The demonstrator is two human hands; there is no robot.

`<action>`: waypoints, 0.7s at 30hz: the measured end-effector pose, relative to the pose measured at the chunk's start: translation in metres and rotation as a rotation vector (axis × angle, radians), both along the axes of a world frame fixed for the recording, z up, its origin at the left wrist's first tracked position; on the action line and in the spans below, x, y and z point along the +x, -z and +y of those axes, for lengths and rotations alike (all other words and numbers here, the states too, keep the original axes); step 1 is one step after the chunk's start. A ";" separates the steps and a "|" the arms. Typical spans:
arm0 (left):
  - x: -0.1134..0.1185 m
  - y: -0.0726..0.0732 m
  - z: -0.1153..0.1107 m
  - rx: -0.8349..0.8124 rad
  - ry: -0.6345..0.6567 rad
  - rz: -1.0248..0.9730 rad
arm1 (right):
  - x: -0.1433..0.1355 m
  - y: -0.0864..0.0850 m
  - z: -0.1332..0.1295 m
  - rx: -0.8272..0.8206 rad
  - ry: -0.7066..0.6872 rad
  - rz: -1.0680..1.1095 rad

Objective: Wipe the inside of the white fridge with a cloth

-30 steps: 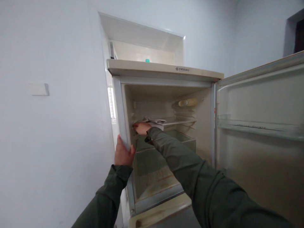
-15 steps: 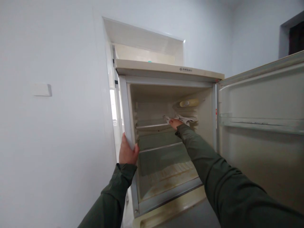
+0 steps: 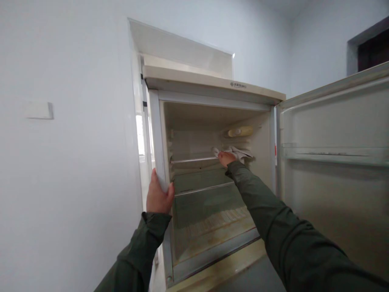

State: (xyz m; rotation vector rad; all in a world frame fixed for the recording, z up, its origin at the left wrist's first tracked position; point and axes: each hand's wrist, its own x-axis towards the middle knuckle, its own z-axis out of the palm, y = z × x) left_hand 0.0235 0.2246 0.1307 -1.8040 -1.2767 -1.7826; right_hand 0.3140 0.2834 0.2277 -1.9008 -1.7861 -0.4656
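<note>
An old cream fridge stands open in front of me, its door swung out to the right. My left hand grips the left front edge of the fridge cabinet. My right hand reaches deep inside and presses a pale cloth onto the upper glass shelf, near the right inner wall. A second glass shelf lies below it. The fridge floor shows yellowish stains.
A yellowish lamp cover sits high on the right inner wall. A door rack runs across the open door. White wall with a switch plate is on the left. A dark opening shows at the top right.
My right hand has slid the cloth along the upper shelf from its left end to its right end. My left hand has kept its grip on the cabinet edge.
</note>
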 end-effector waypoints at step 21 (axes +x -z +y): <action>0.001 0.006 0.001 0.012 -0.031 0.019 | -0.003 0.005 0.000 0.044 -0.012 0.105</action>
